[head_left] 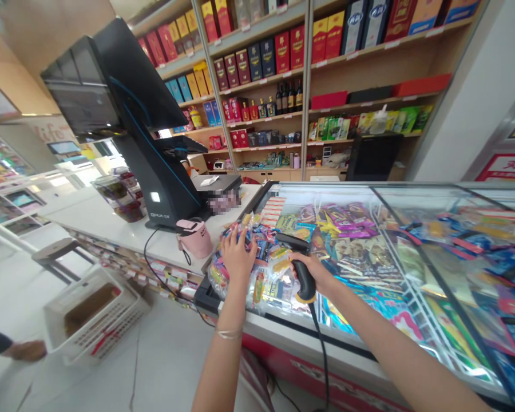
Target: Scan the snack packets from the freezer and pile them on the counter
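Note:
My right hand (312, 270) grips a black barcode scanner (304, 280) with yellow trim, and its head points left over a pile of packaged snacks (274, 263). The scanner's cable hangs down in front of the freezer. My left hand (239, 250) rests on the clear and coloured packets at the left end of the pile, fingers spread and bent over them. The pile lies on the glass top of a chest freezer (313, 337). Under the glass show several bright ice cream packets (364, 257). A pink cup (195, 237) stands on the counter left of my left hand.
A black point-of-sale terminal (154, 154) stands on the white counter (79, 210) beside stacked plastic tubs (122, 194). White baskets (96, 315) and a stool (58, 252) are on the floor at left. Another person's hand (28, 350) shows at the left edge. Shelves of boxes line the back.

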The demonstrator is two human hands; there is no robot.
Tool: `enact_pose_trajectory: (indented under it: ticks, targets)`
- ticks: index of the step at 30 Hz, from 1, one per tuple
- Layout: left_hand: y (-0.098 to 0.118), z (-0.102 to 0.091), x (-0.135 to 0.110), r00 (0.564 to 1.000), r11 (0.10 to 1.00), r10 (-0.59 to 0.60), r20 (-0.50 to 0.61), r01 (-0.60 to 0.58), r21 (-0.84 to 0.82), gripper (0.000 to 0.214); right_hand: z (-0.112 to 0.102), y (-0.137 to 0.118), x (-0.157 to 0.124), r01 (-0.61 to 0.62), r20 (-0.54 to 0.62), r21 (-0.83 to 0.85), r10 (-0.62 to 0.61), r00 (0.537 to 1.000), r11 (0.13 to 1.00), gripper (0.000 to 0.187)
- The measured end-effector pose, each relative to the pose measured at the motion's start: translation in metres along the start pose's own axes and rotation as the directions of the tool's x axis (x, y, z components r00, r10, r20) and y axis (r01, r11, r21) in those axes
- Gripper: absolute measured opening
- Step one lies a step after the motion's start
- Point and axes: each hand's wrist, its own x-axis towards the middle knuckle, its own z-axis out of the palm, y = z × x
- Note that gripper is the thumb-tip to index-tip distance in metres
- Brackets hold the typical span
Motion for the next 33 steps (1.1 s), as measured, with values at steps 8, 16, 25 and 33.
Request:
enact_pose_trajectory:
  ticks: [8, 16, 25, 33]
  targets:
    - [-0.001, -0.008, -0.003, 1.0, 0.993, -0.007, -0.004, 0.007, -0.116, 0.037, 0.0, -0.003, -0.003, -0.017, -0.011, 0.022, 0.017, 1.0, 1.0, 0.015]
    - [-0.002, -0.011, -0.004, 0.998, 0.986, 0.004, -0.059, -0.014, -0.164, 0.029, 0.001, -0.003, -0.002, -0.029, -0.019, 0.039, 0.03, 0.999, 0.999, 0.013]
    - [-0.002, -0.008, -0.003, 0.998, 0.991, -0.039, -0.054, 0.031, -0.132, 0.025, 0.0, -0.002, -0.001, -0.022, -0.018, 0.047, 0.023, 1.0, 0.999, 0.013]
    - [-0.002, -0.006, -0.004, 0.996, 0.989, -0.081, -0.033, 0.076, -0.13, 0.023, -0.001, -0.001, 0.0, -0.003, -0.019, 0.034, 0.004, 1.0, 0.999, 0.013]
